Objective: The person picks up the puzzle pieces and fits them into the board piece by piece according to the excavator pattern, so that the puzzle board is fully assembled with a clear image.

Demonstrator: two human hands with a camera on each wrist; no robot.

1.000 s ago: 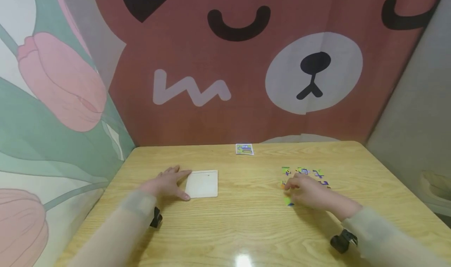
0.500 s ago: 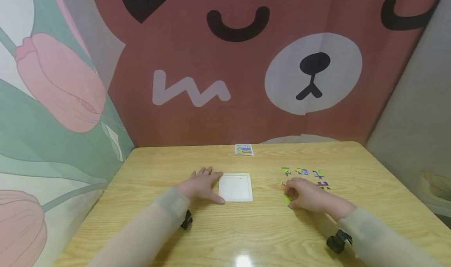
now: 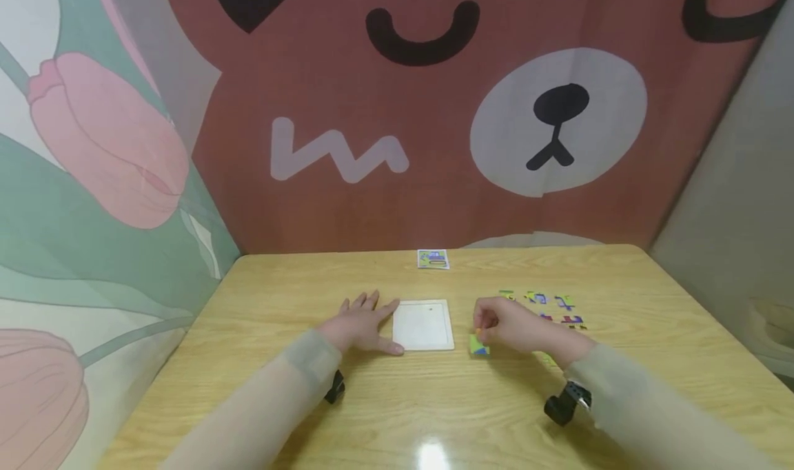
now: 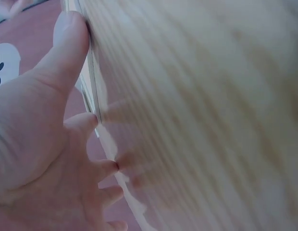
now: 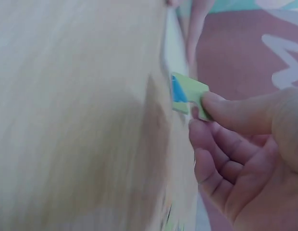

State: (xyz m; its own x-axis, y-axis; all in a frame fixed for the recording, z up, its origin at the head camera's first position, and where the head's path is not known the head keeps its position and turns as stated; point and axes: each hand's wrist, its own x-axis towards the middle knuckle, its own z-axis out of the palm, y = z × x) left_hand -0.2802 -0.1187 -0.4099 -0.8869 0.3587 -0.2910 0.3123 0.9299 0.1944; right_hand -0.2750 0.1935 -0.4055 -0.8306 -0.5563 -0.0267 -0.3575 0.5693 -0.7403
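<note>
A white square puzzle tray (image 3: pixel 423 325) with a raised rim lies flat in the middle of the table. My left hand (image 3: pixel 366 324) rests at its left side, fingers spread and straight, with thumb and index finger touching the edge. Between thumb and fingers, my right hand (image 3: pixel 511 324) pinches a green and blue puzzle piece (image 3: pixel 478 346), just right of the tray. The right wrist view shows this puzzle piece (image 5: pixel 190 94) held by one edge, its blue corner pointing away from the thumb.
Several colourful puzzle pieces (image 3: pixel 564 303) lie on the table at the right, partly hidden behind my right hand and forearm. A small printed picture card (image 3: pixel 433 259) lies at the table's far edge. A curtain with a bear print hangs behind.
My left hand has slid the tray right towards the middle. My right hand has picked up the green and blue puzzle piece and carried it left, close to the tray.
</note>
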